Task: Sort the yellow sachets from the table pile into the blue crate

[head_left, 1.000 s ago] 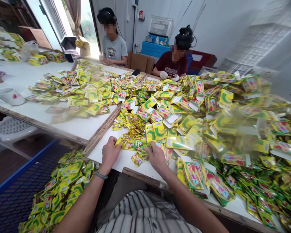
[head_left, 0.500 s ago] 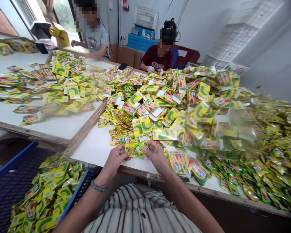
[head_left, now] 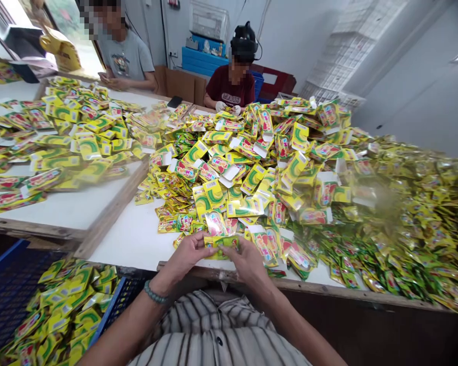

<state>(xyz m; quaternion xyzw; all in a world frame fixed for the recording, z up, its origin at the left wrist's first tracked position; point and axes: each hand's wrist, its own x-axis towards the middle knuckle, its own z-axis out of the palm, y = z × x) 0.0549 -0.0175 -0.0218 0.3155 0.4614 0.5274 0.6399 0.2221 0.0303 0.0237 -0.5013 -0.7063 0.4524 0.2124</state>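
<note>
Both hands pinch small yellow-green candy sachets [head_left: 221,246] just above the table's front edge. My left hand [head_left: 191,252] grips their left end, thumb on top. My right hand [head_left: 248,255] is closed on the right end. Whether it is one strip or several sachets, I cannot tell. Just beyond the fingers lies a cluster of loose sachets [head_left: 171,223] on the white tabletop [head_left: 118,239]. A heap of yellow cardboard boxes [head_left: 246,207] with green curves, some with open white flaps, spreads behind it.
A blue crate [head_left: 112,311] holding yellow boxes stands at lower left. A wooden strip [head_left: 114,208] divides the table. Many green-yellow sachets [head_left: 416,244] are heaped at right. Two people sit across, one in a maroon shirt [head_left: 229,89], one in grey [head_left: 127,58].
The view has shifted right. My hands have drawn slightly nearer the table edge, still holding the sachets, thumbs closer together. The person in grey now has both hands together.
</note>
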